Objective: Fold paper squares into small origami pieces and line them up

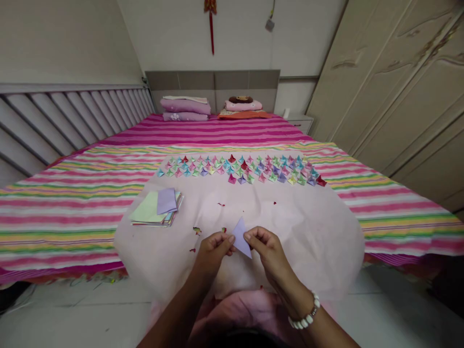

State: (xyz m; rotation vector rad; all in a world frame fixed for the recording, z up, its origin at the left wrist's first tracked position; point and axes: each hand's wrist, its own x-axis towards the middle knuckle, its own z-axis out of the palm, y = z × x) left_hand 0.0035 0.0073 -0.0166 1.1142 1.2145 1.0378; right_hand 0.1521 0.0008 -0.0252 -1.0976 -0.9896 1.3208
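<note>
My left hand (pixel 213 249) and my right hand (pixel 266 249) pinch a small lilac folded paper (pixel 241 238) between them, each gripping one side with thumb and fingers closed. The paper is a pointed, triangular shape held just above a pale pink cloth (pixel 311 227) spread on the bed. A white bead bracelet (pixel 306 316) sits on my right wrist. To the left of my hands lies a stack of coloured paper squares (pixel 157 209), green and lilac on top. Farther away on the cloth are rows of several small folded paper pieces (pixel 239 166) in many colours.
The striped pink, green and yellow bedspread (pixel 65 203) covers the bed. Folded pillows and blankets (pixel 185 108) lie at the headboard. Tiny paper scraps (pixel 196 230) dot the cloth near my hands. A wardrobe (pixel 398 87) stands on the right, a slatted panel (pixel 54 121) on the left.
</note>
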